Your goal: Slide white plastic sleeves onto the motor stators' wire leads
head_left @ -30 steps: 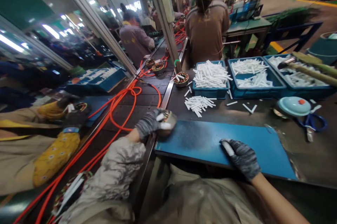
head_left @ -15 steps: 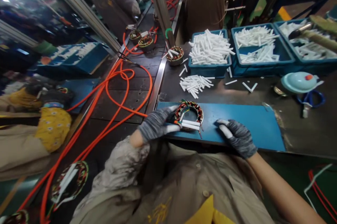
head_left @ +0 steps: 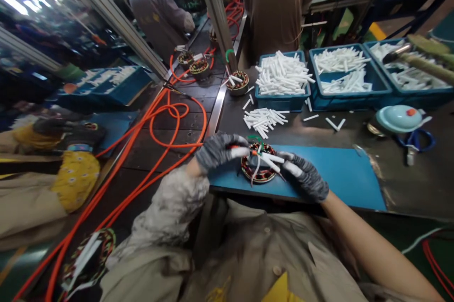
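Observation:
A round wound stator [head_left: 258, 169] with coloured wires and white sleeves lies on the blue mat [head_left: 336, 174] in front of me. My gloved left hand [head_left: 218, 150] reaches over its left rim, fingers pinched on a white sleeve and wire end. On the stator's right side my gloved right hand [head_left: 307, 178] pinches another white sleeve [head_left: 271, 159] that lies across the top. Both hands touch the stator.
Loose white sleeves [head_left: 264, 119] lie beyond the mat. Three blue bins [head_left: 283, 102] of sleeves stand behind. A light-blue lid [head_left: 400, 117] and scissors [head_left: 413, 143] sit at right. Orange hoses [head_left: 166, 122] loop over the conveyor at left, where more stators [head_left: 238, 82] rest. Other workers stand beyond.
My left hand carried the stator from the conveyor edge onto the blue mat. My right hand moved left from the mat and joined it at the stator's sleeves.

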Action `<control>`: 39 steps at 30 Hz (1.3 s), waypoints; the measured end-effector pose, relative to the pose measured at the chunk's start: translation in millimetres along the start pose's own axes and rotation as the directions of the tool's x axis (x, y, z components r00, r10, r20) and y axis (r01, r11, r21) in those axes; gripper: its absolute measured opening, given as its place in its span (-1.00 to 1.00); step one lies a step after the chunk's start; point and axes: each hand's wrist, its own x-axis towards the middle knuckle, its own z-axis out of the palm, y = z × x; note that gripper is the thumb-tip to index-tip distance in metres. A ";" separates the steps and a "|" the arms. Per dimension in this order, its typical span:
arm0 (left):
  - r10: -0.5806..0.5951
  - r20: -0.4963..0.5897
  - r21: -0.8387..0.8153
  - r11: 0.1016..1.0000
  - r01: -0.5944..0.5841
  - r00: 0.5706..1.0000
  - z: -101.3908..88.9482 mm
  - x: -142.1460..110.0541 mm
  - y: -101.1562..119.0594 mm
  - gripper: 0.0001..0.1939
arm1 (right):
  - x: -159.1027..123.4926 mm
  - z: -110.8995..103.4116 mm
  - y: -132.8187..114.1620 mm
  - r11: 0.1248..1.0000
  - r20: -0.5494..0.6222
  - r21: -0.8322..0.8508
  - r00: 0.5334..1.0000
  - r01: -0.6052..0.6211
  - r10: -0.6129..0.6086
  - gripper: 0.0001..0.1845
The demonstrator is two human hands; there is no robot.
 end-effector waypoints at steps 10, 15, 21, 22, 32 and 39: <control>0.210 0.175 0.164 0.957 -0.239 0.962 41.8 27.4 33.9 -0.71 | -2.9 -36.1 -1.9 0.991 0.213 -0.127 0.977 0.052 -0.025 -0.51; 0.054 0.210 0.592 0.788 -0.171 0.976 73.5 34.8 48.5 -0.67 | 15.7 -33.7 -13.0 0.978 0.237 -0.157 0.967 0.134 -0.094 -0.58; 0.025 0.289 0.651 0.727 -0.216 0.957 48.1 22.6 28.0 -0.54 | 41.6 -23.3 -27.0 0.859 0.409 -0.356 0.888 0.367 -0.210 -0.57; 0.036 0.274 0.639 0.740 -0.210 0.961 43.9 19.1 23.3 -0.52 | 44.7 -20.2 -28.8 0.827 0.427 -0.395 0.877 0.400 -0.220 -0.57; 0.131 0.143 0.130 0.980 -0.150 0.981 39.7 2.2 -2.4 -0.66 | 49.9 -4.7 -28.3 0.782 0.445 -0.469 0.875 0.410 -0.192 -0.60; -0.058 0.284 0.480 0.873 -0.090 0.957 32.6 23.0 33.1 -0.59 | 34.9 -0.2 -28.4 0.823 0.317 -0.490 0.938 0.289 -0.141 -0.62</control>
